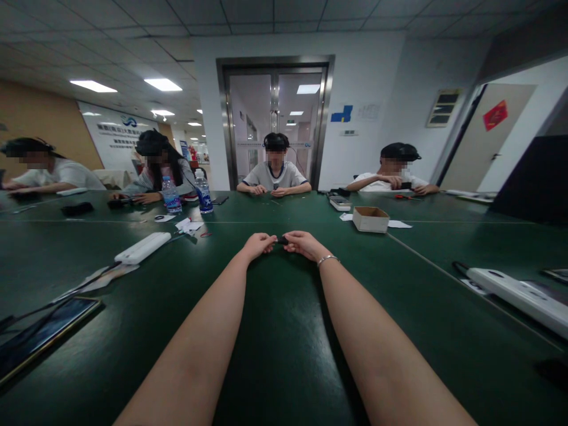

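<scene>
Over the green table (284, 331), both of my arms reach forward and my hands nearly meet. A small, dark, short object (281, 240) lies between my fingertips; it is too small for me to tell its kind. My left hand (258, 244) pinches its left end with thumb and fingers. The right end is gripped by my right hand (304, 244), fingers curled together. A silver bracelet (328, 259) circles my right wrist. My fingers hide part of the object.
At left are a white power strip (144, 248) and a phone (48, 334). Two bottles (205, 194) stand farther back. To the right are an open cardboard box (371, 222) and another white power strip (519, 296). Several people (276, 174) sit across the table.
</scene>
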Demonstrator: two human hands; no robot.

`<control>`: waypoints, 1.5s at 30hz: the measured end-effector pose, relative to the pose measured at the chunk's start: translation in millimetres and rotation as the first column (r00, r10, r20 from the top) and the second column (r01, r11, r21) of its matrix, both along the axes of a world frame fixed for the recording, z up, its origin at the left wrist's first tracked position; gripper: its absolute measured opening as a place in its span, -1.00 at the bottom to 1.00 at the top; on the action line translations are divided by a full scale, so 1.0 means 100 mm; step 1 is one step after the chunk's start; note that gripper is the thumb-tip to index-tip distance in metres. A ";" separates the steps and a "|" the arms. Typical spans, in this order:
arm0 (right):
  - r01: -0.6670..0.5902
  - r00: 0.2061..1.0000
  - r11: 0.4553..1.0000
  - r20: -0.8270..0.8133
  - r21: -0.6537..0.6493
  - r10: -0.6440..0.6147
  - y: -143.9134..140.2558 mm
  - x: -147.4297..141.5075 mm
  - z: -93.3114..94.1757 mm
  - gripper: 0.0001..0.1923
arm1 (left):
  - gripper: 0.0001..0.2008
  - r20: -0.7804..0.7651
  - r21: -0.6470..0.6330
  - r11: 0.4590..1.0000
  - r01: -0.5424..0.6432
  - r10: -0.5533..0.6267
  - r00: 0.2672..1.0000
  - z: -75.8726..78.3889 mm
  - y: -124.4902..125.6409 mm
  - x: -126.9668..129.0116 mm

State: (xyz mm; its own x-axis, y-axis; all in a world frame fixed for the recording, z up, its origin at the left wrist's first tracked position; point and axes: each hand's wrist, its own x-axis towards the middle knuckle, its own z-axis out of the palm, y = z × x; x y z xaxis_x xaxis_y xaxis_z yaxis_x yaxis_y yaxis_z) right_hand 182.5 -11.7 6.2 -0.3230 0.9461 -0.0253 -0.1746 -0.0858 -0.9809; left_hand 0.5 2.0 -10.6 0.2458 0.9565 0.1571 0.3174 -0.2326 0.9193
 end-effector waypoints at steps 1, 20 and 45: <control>-0.002 1.000 1.000 0.000 0.002 0.002 0.00 0.00 0.00 -0.93 | -0.57 -0.009 -0.007 1.000 -0.001 0.001 1.000 -0.01 0.02 0.00; -0.025 0.999 0.995 -0.031 0.096 0.028 0.01 -0.03 -0.02 -0.73 | -0.55 -0.061 -0.061 0.992 -0.111 0.107 0.992 0.01 0.07 -0.05; -0.003 1.000 1.000 -0.013 0.003 0.003 0.02 -0.05 0.00 -0.93 | -0.73 0.042 -0.082 0.995 -0.053 0.057 0.998 0.05 0.00 0.01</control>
State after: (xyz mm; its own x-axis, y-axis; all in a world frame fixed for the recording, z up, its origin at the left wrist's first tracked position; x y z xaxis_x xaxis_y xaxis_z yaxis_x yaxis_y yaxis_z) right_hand 177.7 -10.1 6.2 -0.3264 0.9450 -0.0183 -0.1867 -0.0835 -0.9789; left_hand 1.5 2.5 -5.2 0.1872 0.9783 0.0887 0.2859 -0.1407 0.9479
